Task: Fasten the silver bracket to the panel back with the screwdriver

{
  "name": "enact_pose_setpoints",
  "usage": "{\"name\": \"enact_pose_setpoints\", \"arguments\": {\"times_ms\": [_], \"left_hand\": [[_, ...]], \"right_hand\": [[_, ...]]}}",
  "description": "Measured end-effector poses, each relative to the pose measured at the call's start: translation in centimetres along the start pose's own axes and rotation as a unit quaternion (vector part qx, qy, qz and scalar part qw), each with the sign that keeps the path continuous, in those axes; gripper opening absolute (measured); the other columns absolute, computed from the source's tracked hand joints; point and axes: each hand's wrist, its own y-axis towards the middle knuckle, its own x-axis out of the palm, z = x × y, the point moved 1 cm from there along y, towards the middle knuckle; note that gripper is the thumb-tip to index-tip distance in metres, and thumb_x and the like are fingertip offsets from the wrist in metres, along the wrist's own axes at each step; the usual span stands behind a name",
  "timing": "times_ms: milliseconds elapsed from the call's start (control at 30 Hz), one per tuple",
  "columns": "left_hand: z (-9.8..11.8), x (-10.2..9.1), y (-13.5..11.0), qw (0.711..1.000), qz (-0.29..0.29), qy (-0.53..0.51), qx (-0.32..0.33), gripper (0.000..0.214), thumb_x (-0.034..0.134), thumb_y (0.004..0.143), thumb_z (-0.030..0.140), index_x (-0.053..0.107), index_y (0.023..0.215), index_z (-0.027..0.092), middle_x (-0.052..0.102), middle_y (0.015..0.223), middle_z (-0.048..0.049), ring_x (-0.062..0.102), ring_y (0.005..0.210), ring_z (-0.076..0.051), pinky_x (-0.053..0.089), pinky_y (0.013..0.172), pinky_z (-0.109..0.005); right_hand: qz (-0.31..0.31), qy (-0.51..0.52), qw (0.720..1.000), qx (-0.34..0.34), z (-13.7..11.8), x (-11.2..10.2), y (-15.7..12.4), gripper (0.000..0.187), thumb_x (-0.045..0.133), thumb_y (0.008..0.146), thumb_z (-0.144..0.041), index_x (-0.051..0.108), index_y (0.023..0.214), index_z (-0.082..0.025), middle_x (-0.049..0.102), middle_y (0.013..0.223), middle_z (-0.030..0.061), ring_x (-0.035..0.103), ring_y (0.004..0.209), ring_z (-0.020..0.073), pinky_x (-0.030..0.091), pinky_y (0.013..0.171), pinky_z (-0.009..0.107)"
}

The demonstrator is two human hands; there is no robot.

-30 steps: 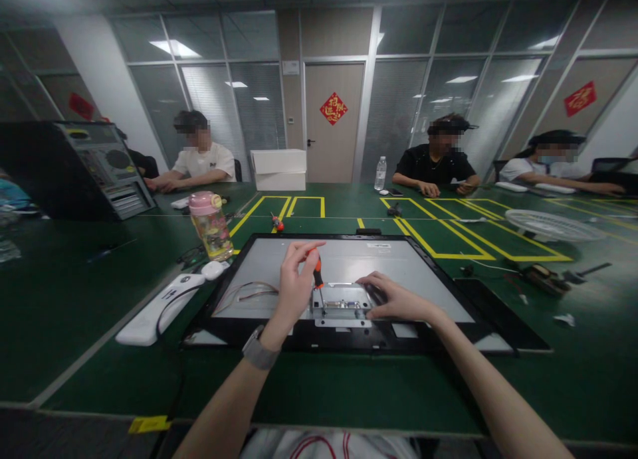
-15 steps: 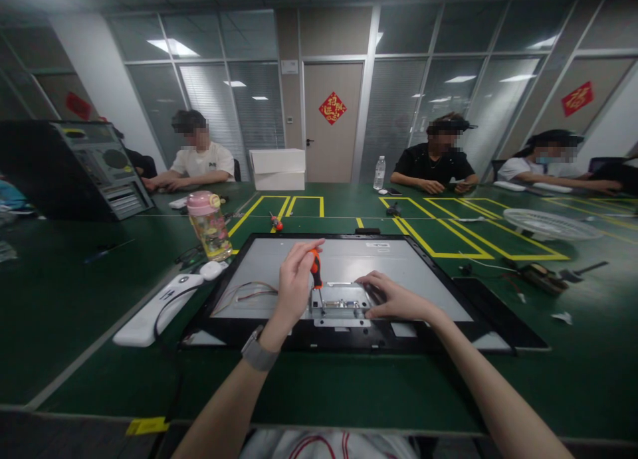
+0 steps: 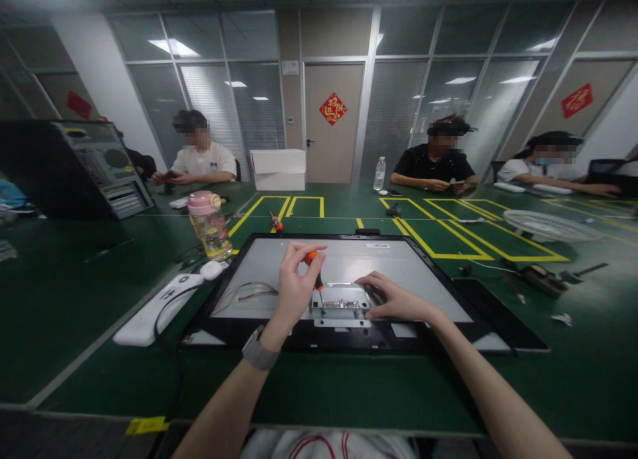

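A flat monitor panel (image 3: pixel 423 273) with a black frame lies on the green table in front of me, its grey metal back facing up. On its near half sits a metal bracket (image 3: pixel 343 293) with a row of connectors. My left hand (image 3: pixel 296 276) is closed around the orange and black handle of a screwdriver (image 3: pixel 318 281), which stands nearly upright with its shaft down at the bracket's left end. My right hand (image 3: pixel 393 298) grips the bracket's right end between thumb and fingers. Thin wires (image 3: pixel 249 290) lie on the panel to the left.
Left of the panel are a white power strip (image 3: pixel 154 311) with a black cable and a pink-lidded bottle (image 3: pixel 208 226). A computer case (image 3: pixel 74 170) stands far left. A black strip (image 3: pixel 498 313) and a handheld tool (image 3: pixel 543 277) lie right. Several people sit across the table.
The fingers of my left hand have shifted on the screwdriver handle, with the thumb now showing at its right side. My right hand and the panel have stayed put.
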Motion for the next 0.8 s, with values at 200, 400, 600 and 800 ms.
{"name": "enact_pose_setpoints", "arguments": {"times_ms": [200,400,600,800], "left_hand": [[0.05,0.09,0.01,1.0,-0.019,-0.008,-0.002,0.026,0.048,0.091,0.025,0.071,0.103,0.02,0.058,0.088,-0.0042,0.057,0.085,-0.016,0.045,0.079,-0.029],[-0.32,-0.03,0.11,0.999,0.033,0.028,0.004,0.012,0.064,0.082,0.028,0.073,0.087,0.02,0.05,0.078,-0.0005,0.052,0.073,-0.013,0.045,0.073,-0.026],[-0.01,-0.16,0.07,1.0,-0.012,-0.021,-0.019,0.032,0.041,0.091,0.021,0.071,0.103,0.019,0.062,0.104,-0.0067,0.058,0.099,-0.018,0.045,0.087,-0.03],[-0.18,0.05,0.12,0.996,-0.034,-0.059,-0.059,0.032,0.045,0.091,0.024,0.065,0.115,0.018,0.067,0.107,-0.0083,0.063,0.098,-0.019,0.047,0.087,-0.032]], "right_hand": [[-0.003,0.003,1.0,0.003,-0.04,-0.04,-0.06,0.069,0.075,0.068,-0.042,0.051,0.129,-0.021,0.044,0.128,0.0091,0.044,0.122,0.0279,0.034,0.109,0.039],[-0.001,-0.003,1.0,0.002,-0.21,-0.07,-0.09,0.068,0.074,0.068,-0.043,0.051,0.128,-0.021,0.046,0.126,0.0089,0.045,0.121,0.0293,0.036,0.107,0.042],[-0.003,-0.007,1.0,0.003,-0.21,-0.07,-0.14,0.068,0.075,0.068,-0.043,0.051,0.129,-0.023,0.046,0.127,0.0083,0.045,0.122,0.0292,0.035,0.108,0.042],[0.0,-0.004,1.0,-0.002,-0.07,-0.08,-0.06,0.07,0.075,0.068,-0.041,0.051,0.13,-0.02,0.045,0.127,0.0094,0.044,0.122,0.0287,0.034,0.109,0.04]]}}
